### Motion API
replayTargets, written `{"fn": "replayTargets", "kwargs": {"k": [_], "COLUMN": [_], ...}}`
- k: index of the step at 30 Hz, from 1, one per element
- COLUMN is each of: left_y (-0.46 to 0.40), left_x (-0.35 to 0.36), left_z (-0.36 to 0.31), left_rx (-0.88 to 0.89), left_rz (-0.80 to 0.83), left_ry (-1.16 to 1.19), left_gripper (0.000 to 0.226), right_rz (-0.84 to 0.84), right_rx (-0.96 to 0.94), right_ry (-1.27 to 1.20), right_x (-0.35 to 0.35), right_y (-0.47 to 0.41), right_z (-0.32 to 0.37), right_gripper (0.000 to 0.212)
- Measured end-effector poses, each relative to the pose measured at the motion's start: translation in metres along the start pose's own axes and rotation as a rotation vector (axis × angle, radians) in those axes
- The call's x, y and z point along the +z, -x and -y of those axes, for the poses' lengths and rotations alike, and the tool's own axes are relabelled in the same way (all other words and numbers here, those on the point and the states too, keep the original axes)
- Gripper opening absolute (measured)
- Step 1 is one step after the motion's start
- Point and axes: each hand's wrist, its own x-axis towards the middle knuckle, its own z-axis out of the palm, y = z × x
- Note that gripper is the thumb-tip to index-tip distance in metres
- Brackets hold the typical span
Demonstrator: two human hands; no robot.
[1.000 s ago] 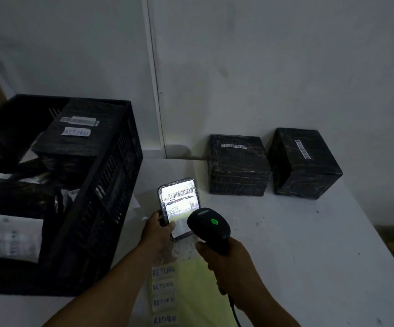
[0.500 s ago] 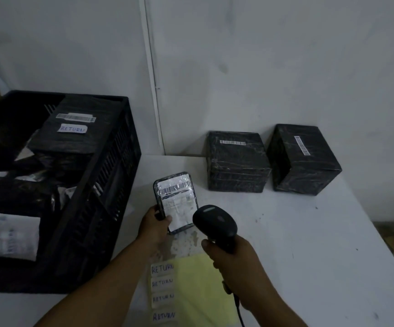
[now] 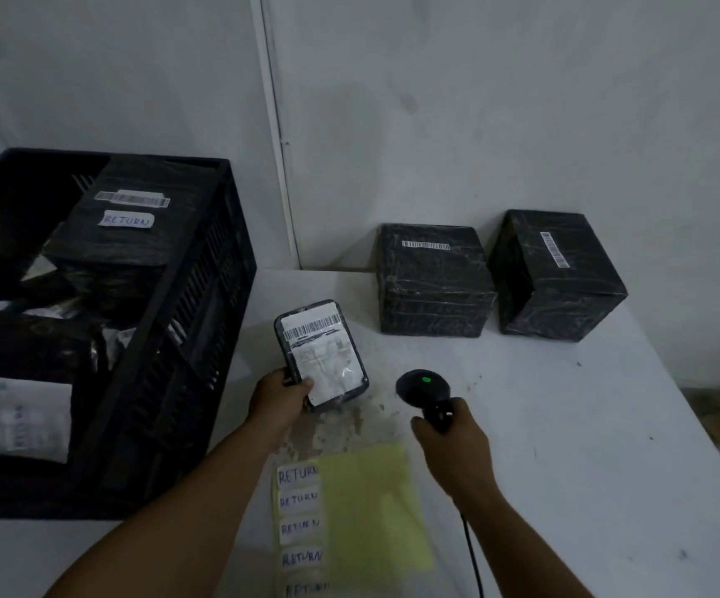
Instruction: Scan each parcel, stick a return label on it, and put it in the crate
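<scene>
Table [image 3: 565, 425]: white, against a grey wall;
Labels [image 3: 298, 502]: "RETURN", handwritten;
Parcel [image 3: 321, 353]: left hand [image 3: 280, 399] grips it, barcode end toward 12 o'clock;
Scanner [image 3: 425, 388]: right hand [image 3: 453, 442] clasps it.

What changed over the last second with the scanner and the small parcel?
The right hand drew the scanner rightward, off the small parcel, and the bright scan light on its label went out. The left hand still holds it. Both boxes stayed put.

White table [image 3: 565, 425], surface scuffed near centre. On it: black crate [image 3: 185, 338] at left; two black wrapped boxes [image 3: 433, 282] [image 3: 558, 278] side by side at the back by the wall; yellow sheet [image 3: 375, 502] with RETURN labels [image 3: 298, 498] at front.
</scene>
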Motion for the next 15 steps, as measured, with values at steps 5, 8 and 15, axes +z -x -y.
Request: {"fn": "replayTargets", "kwargs": {"k": [5,8,15], "left_y": [0.002,0.001,0.003], "left_x": [0.002,0.001,-0.004], "left_z": [0.005,0.008,0.006], "left_rx": [-0.039,-0.032,-0.019], "left_rz": [-0.004,-0.028,-0.025], "left_ry": [-0.002,-0.05,-0.044], "left_gripper": [0.019,0.013,0.029], "right_rz": [-0.071,-0.081,-0.065], "right_rx": [0.106,0.136,0.162], "right_ry": [0.153,0.203,0.267], "right_x": [0.004,0.006,0.008], "right_y": [-0.029,-0.038,-0.049], "right_z": [-0.039,-0.046,-0.052], "right_gripper": [0.024,0.025,0.026]}}
